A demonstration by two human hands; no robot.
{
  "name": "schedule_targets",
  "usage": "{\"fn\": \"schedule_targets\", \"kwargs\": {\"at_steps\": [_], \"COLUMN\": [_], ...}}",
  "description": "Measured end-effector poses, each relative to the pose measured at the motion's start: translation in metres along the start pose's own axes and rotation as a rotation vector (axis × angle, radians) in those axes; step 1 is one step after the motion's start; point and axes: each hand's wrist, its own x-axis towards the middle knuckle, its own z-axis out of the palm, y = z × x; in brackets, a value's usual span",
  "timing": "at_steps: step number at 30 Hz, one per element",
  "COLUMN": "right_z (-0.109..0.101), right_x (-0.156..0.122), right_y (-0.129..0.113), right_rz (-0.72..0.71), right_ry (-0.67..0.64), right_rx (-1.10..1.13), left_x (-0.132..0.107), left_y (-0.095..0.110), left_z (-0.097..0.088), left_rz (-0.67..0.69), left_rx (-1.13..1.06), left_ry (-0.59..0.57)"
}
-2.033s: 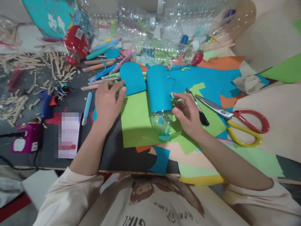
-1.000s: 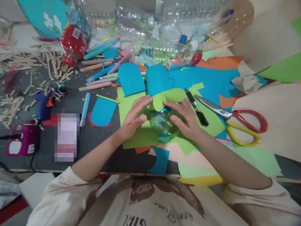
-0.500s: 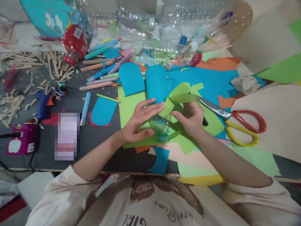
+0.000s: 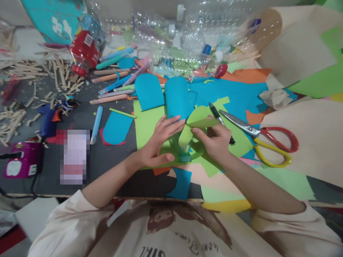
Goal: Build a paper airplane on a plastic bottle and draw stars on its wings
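A clear plastic bottle with a green cap (image 4: 184, 157) lies on its side, cap toward me, wrapped in blue paper (image 4: 177, 95) at its far end. My left hand (image 4: 158, 142) rests over the bottle's left side, fingers stretched out and thumb apart. In my right hand (image 4: 217, 140), a green paper cutout (image 4: 201, 122) with rounded lobes is pinched between thumb and fingers, held above the bottle's neck. Under them is a sheet of green paper (image 4: 144, 125). Just beyond my right fingers lies a black pen (image 4: 215, 111), partly covered by the hand.
Scissors (image 4: 250, 130) with red and yellow handles lie to the right. A phone (image 4: 75, 157), a blue glue gun (image 4: 46, 121) and a purple box (image 4: 23, 160) are at left. Rolled paper sticks (image 4: 114, 76), wooden sticks (image 4: 61, 69) and plastic bottles (image 4: 177, 57) fill the back.
The green cutout in my right hand has tipped and turned, one lobe now hanging over the bottle neck. My right hand has shifted slightly, uncovering more of the pen. My left hand stays nearly in place.
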Motion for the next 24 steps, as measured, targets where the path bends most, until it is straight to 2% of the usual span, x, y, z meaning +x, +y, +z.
{"fn": "schedule_targets", "kwargs": {"at_steps": [3,8,15,20,24], "right_z": [0.001,-0.001,-0.006,0.002,0.004], "right_x": [0.001,0.002,0.003,-0.002,-0.004], "right_y": [0.002,0.005,0.002,-0.002,-0.001], "right_rz": [-0.048,-0.026,-0.102,-0.296,-0.336], "right_ry": [0.031,0.045,0.021,-0.081,-0.119], "right_rx": [-0.070,-0.178,-0.155,-0.226,-0.299], "left_x": [-0.001,-0.003,0.000,0.003,0.004], "left_y": [0.001,0.004,0.006,0.005,0.003], "left_z": [0.001,0.003,0.002,0.004,0.007], "left_rz": [-0.011,-0.061,-0.033,-0.006,-0.026], "left_rx": [-0.033,0.040,0.203,0.459,0.547], "left_ry": [-0.017,-0.024,0.138,0.332,0.346]}}
